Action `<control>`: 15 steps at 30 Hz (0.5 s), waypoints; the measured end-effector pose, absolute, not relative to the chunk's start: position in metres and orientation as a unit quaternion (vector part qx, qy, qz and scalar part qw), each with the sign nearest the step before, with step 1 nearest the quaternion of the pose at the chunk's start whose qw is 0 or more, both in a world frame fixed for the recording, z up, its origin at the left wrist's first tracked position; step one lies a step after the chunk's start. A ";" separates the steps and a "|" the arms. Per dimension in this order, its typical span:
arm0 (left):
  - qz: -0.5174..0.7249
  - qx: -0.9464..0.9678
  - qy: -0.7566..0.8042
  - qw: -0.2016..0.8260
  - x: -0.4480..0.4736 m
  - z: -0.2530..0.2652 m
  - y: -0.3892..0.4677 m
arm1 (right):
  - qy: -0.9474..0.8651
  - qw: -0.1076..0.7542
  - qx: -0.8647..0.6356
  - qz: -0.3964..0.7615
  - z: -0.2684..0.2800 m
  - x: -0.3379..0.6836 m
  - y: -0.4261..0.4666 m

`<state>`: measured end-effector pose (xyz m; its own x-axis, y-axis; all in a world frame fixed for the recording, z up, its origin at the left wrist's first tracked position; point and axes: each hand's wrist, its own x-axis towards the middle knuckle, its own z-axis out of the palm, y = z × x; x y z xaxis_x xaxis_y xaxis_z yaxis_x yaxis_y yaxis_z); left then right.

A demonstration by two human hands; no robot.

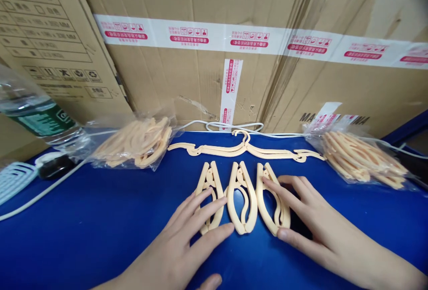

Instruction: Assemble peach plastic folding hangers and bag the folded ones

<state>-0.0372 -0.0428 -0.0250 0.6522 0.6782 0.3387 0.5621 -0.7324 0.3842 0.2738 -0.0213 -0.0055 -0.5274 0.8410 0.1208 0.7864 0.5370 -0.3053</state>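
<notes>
Three folded peach-coloured plastic hangers lay side by side on the blue table (83, 218), just in front of the person. Fingers of the left hand (180, 245) were spread flat, and they rested on the left folded hanger (210, 192), with the longest fingertip close to the middle folded hanger (243, 201). Likewise the right hand (314, 223) lay open with its fingers spread; its index finger crossed the right folded hanger (271, 201) and its thumb tip touched the lower end of that piece. Neither hand pinched or gripped anything.

Beyond the row, an unfolded peach plastic hanger (245, 149) lay stretched out flat, its hook pointing toward the tall cardboard boxes (214, 80) sealed with white and red printed tape. A clear plastic bag of peach hangers (137, 143) sat to the left, and a second clear bag of hangers (361, 156) sat to the right, both well apart from the hands. Farther left lay a clear plastic water bottle with a green label (33, 112) on its side, and a white cable (40, 194) crossed the table near it.
</notes>
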 end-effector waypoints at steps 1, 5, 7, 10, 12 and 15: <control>0.221 0.906 0.340 0.119 -0.037 -0.027 -0.043 | -0.870 0.125 -0.465 0.101 -0.005 0.273 -0.021; 0.192 0.922 0.327 0.087 -0.036 -0.037 -0.042 | -0.874 0.133 -0.454 0.111 -0.005 0.271 -0.022; 0.186 0.926 0.322 0.064 -0.036 -0.041 -0.042 | -0.874 0.142 -0.449 0.123 -0.006 0.269 -0.022; 0.181 0.928 0.321 0.053 -0.034 -0.045 -0.042 | -0.877 0.157 -0.433 0.133 -0.007 0.267 -0.022; 0.183 0.929 0.316 0.058 -0.033 -0.046 -0.041 | -0.880 0.165 -0.425 0.134 -0.007 0.266 -0.024; 0.181 0.933 0.307 0.053 -0.032 -0.047 -0.041 | -0.884 0.158 -0.420 0.128 -0.005 0.265 -0.026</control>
